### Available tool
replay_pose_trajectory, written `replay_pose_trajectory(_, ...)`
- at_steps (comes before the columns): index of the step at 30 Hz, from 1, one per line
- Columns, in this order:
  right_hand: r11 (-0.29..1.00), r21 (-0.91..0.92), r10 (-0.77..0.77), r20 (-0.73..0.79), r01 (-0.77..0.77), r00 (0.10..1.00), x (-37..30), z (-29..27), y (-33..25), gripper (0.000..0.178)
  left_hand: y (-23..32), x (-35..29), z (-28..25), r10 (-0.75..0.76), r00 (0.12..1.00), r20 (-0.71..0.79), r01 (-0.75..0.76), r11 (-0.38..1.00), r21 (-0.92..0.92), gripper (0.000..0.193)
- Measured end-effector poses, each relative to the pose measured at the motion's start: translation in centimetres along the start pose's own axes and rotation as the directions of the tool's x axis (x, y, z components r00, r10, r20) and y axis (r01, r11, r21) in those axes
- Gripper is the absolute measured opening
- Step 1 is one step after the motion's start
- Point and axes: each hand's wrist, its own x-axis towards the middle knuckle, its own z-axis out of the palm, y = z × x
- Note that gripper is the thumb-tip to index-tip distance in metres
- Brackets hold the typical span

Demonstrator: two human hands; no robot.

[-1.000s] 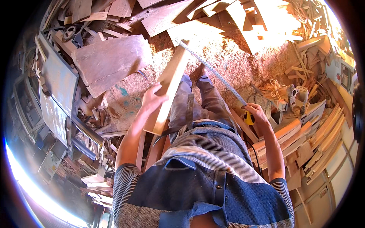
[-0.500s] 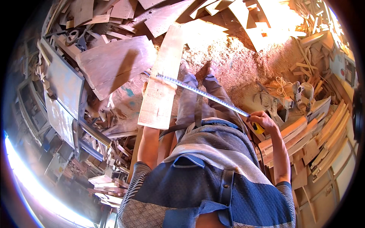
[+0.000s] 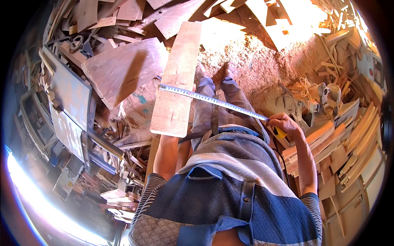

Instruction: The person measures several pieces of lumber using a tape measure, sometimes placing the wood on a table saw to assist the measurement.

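Note:
My left hand [image 3: 194, 87] holds a long pale wooden board [image 3: 174, 65] from beneath. Most of that hand is hidden under the wood, with only a fingertip showing at the board's right edge. Across the board's face lies the blade of a tape measure [image 3: 223, 103], its end at the left edge. The blade stretches to the right, over my legs. My right hand [image 3: 284, 124] is closed around the yellow and black tape case [image 3: 280, 132], right of my waist.
A wide, dusty wooden slab [image 3: 123, 67] leans at the left, beside a grey metal-topped machine [image 3: 67, 88]. Sawdust [image 3: 262, 65] covers the floor around my feet. Stacked planks [image 3: 320, 143] and a power tool [image 3: 323, 96] with a coiled cord lie at the right.
The tape's end has shifted left to the board's left edge, and the blade now lies flatter across the wood. The board has moved slightly away. Left-hand fingers no longer show at its left edge.

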Motion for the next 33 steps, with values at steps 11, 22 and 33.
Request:
replay_pose_trajectory(11,1.0,-0.022,-0.012,0.03,0.013,0.999,0.7,0.1,0.7,0.026,0.0,-0.6,0.4,-0.023,1.0,-0.004,0.023,1.0,0.02,0.074)
replay_pose_trajectory(22,0.994,0.097,-0.049,0.002,0.049,0.999,1.2,0.3,1.8,0.027,0.5,-2.0,-0.4,0.015,1.0,-0.021,-0.014,0.999,0.045,0.074)
replay_pose_trajectory(33,0.728,0.634,0.024,-0.406,0.262,0.914,3.5,0.9,7.1,0.03,1.4,-2.5,2.4,-0.085,0.991,-0.099,0.086,0.996,0.012,0.075)
